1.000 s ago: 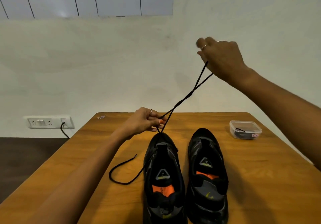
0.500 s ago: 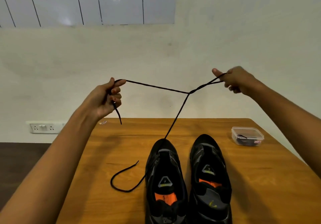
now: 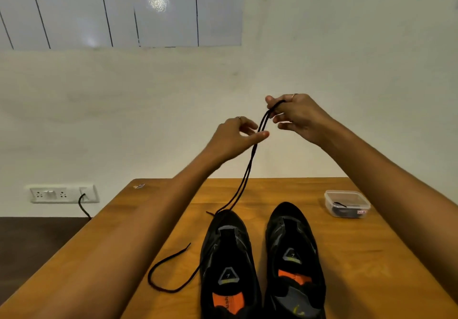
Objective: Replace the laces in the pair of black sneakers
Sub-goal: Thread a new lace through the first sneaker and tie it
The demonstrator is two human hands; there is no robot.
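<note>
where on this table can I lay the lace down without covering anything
Bare wood lies right of the right sneaker, nearer than the plastic box. Left of the left sneaker a loose lace loops.

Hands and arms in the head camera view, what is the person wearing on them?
Both forearms are bare, with no sleeves, watch or gloves in view. The left hand wears a thin ring on one finger, and the right hand also wears a thin, light-coloured ring.
</note>
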